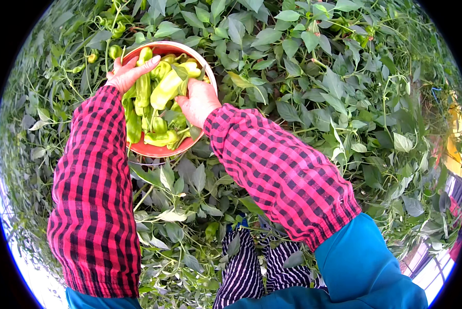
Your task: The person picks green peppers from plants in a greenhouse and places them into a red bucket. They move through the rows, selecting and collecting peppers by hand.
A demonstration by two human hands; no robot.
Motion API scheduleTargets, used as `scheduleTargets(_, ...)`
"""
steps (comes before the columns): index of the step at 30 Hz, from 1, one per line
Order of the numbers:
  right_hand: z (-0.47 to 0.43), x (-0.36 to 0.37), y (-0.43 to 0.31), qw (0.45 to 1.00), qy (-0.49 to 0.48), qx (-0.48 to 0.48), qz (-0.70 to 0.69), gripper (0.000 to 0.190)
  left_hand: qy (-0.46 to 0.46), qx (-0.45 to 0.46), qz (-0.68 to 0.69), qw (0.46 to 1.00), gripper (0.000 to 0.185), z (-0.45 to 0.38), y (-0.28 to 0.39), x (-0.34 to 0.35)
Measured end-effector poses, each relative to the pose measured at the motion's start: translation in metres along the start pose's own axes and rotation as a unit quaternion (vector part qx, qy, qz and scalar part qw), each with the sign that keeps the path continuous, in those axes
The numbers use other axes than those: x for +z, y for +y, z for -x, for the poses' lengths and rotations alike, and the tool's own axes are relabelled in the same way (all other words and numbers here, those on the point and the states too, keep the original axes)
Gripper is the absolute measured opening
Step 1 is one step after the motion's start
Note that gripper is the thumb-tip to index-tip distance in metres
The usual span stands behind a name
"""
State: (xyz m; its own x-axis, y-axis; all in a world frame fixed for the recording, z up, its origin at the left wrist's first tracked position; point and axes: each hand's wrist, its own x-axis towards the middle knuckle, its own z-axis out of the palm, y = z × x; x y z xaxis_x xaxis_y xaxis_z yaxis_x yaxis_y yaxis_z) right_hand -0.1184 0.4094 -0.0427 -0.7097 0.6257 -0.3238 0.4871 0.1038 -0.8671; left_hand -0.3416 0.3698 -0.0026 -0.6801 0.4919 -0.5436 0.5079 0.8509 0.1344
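A round container with a red inside and a pale rim (209, 69) stands among the plants at upper left, filled with light green peppers (165, 90). My left hand (130, 74) is over its left side, thumb stretched across a long pepper (142, 90) and fingers spread apart. It appears to hold nothing. On the container's right side, my right hand (201, 101) reaches in beside a large pale pepper and a green leaf (182, 77). Its fingertips are hidden among the contents, so its grip is unclear.
Dense pepper plants (292, 77) surround the container. Small peppers (115, 51) hang at its upper left. Leafy stems reach around my striped trouser legs (242, 262). A yellow object (454, 135) shows at the far right edge.
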Motion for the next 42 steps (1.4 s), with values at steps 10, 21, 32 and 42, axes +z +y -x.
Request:
scheduleTargets(10, 0.037, -0.070, 0.052, 0.982, 0.091, -0.162, -0.013, 0.068, 0.035, -0.051, -0.187, 0.980, 0.135, 0.045, 0.038, 0.005)
scheduleTargets(21, 0.159, -0.271, 0.180, 0.818, -0.134, 0.335, 0.448, 0.070, 0.057, -0.086, -0.224, 0.969, 0.134, 0.035, 0.034, 0.009)
scheduleTargets(32, 0.207, -0.226, 0.142, 0.907, -0.089, 0.156, 0.381, 0.075, 0.056, -0.075, -0.226, 0.970, 0.134, 0.023, 0.021, 0.013)
scheduleTargets(42, 0.146, -0.318, 0.288, 0.853, 0.237, 0.405, -0.228, 0.038, 0.081, -0.029, -0.190, 0.978, 0.131, 0.013, 0.006, 0.015)
